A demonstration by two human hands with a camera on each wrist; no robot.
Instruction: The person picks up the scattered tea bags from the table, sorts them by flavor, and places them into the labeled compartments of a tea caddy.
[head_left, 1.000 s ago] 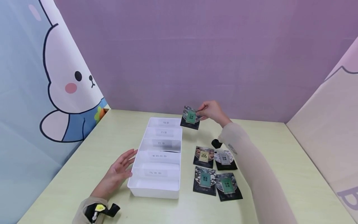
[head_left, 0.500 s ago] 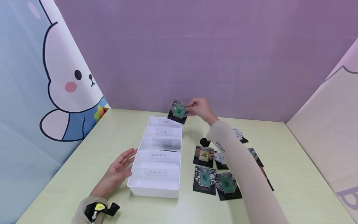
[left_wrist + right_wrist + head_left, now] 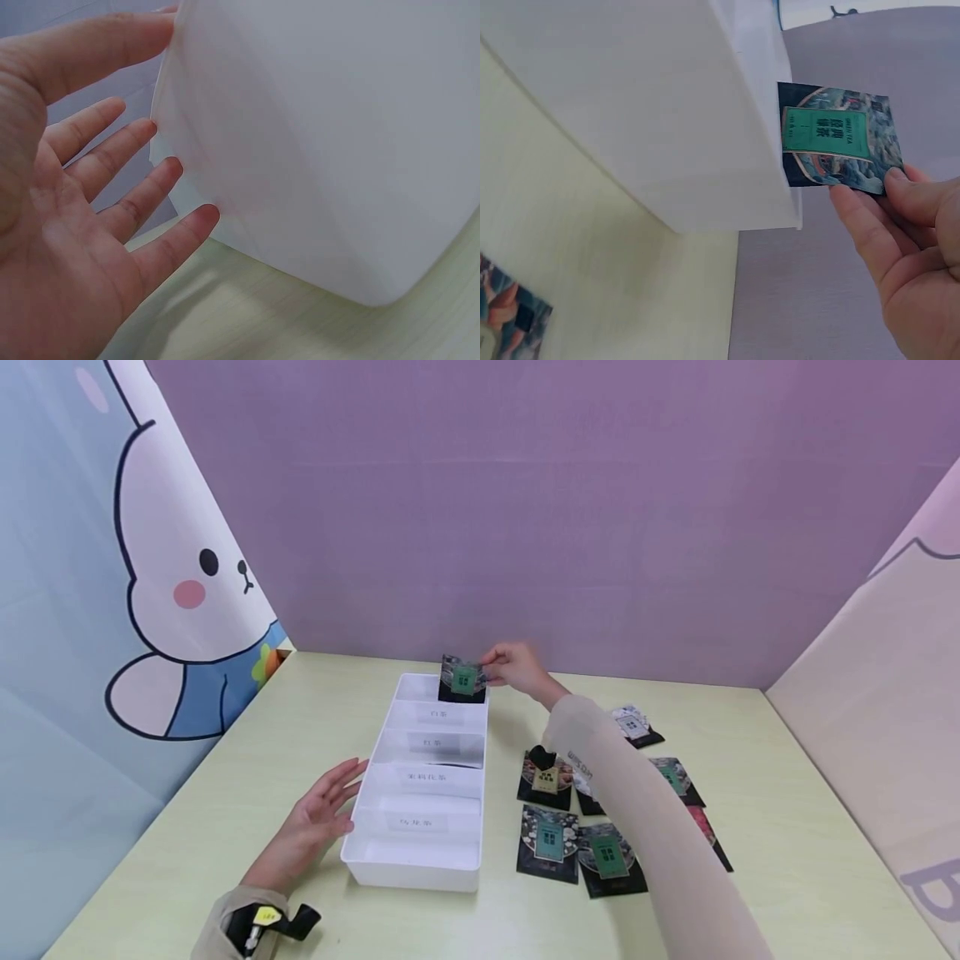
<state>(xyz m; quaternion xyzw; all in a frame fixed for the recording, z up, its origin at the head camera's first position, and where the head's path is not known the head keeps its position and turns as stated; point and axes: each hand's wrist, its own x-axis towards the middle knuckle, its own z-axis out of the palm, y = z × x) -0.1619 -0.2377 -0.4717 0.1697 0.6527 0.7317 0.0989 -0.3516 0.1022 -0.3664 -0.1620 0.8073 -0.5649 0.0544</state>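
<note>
A white plastic box [image 3: 412,875] with several labelled compartments stands on the table. My right hand [image 3: 517,670] pinches a dark tea sachet [image 3: 462,680] with a green label by one corner. In the head view the sachet overlaps the box's farthest compartment. The right wrist view shows the lower edge of the green tea sachet [image 3: 840,139] just inside the box rim, thumb and fingers at its upper corner. At the box's left side my left hand [image 3: 318,818] lies with fingers spread. Its fingertips [image 3: 204,217] touch the white side wall in the left wrist view.
Right of the box lie several sachets, among them a yellow-labelled one [image 3: 546,783], a teal-labelled one [image 3: 548,843] and a green-labelled one [image 3: 609,860]. A white-patterned sachet [image 3: 633,724] and a red one [image 3: 708,831] lie farther right, partly beside the sleeve. A purple backdrop [image 3: 600,527] rises behind the table.
My right hand has carried the green-labelled sachet left and then lowered it into the farthest compartment's opening. Sachets formerly behind the right sleeve have come into view. The left hand has not moved.
</note>
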